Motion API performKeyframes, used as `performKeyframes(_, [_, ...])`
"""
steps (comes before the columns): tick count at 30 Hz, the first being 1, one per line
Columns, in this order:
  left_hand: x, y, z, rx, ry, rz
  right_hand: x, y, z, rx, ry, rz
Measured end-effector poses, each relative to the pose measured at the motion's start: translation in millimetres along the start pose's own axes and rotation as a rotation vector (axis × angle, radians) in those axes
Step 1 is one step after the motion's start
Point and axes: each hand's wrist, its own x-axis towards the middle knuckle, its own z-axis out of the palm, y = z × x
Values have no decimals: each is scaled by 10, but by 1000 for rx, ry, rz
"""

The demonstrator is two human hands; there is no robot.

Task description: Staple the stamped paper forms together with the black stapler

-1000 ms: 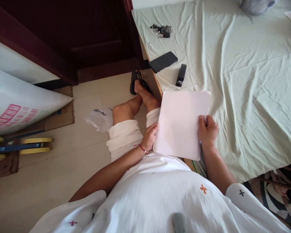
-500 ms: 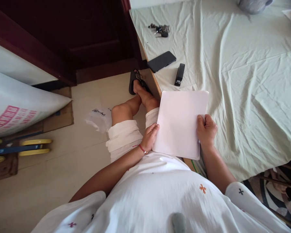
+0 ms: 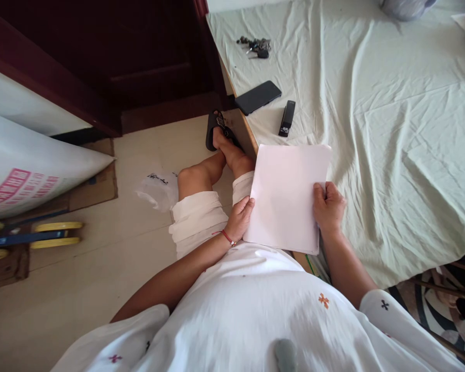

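White rectangular paper sheets (image 3: 287, 196): left hand (image 3: 240, 219) grips one long edge, right hand (image 3: 330, 207) clasps the opposite; black oblong stapler (image 3: 287, 118) lies beyond both hands.

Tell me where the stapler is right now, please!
In the head view, the stapler lies on the pale green cloth, right of the black phone and just beyond the far edge of the white papers.

The paper (image 3: 287, 196) hides fingertips of my left hand (image 3: 239, 219); the sack (image 3: 42, 160) is cut off at left, the grey bundle (image 3: 405, 8) at top.
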Motion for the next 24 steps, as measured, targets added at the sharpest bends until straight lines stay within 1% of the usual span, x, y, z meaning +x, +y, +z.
performKeyframes(2, [2, -1, -2, 8, 7, -5, 10, 60, 23, 28, -11, 16])
performKeyframes(4, [4, -7, -3, 18, 5, -1, 34, 133, 42, 84, 16, -10])
performKeyframes(5, [5, -13, -3, 25, 4, 4, 51, 167, 46, 99, 43, -53])
performKeyframes(7, [8, -27, -2, 33, -1, 13, 92, 220, 39, 62, 82, -186])
performKeyframes(9, [12, -42, -1, 26, -6, 8, 132, 253, 15, -29, 38, -318])
performKeyframes(11, [16, -54, -1, 10, -9, -9, 158, 272, -25, -88, -56, -385])
performKeyframes(13, [19, -54, -7, 0, -17, -17, 168, 282, -94, -93, -101, -379])
performKeyframes(15, [21, -42, -19, 1, -34, -13, 173, 275, -206, -84, -91, -331])
performKeyframes(17, [22, -21, -32, 10, -49, -14, 198, 240, -352, -92, -90, -279])
performKeyframes(19, [26, 0, -42, 20, -60, -29, 270, 170, -491, -124, -113, -265])
performKeyframes(20, [30, 7, -43, 25, -67, -39, 327, 120, -540, -141, -126, -285])
performKeyframes(22, [39, 16, -41, 30, -80, -61, 482, -3, -563, -160, -153, -380])
performKeyframes(24, [48, 15, -32, 30, -85, -82, 667, -148, -471, -167, -204, -502])
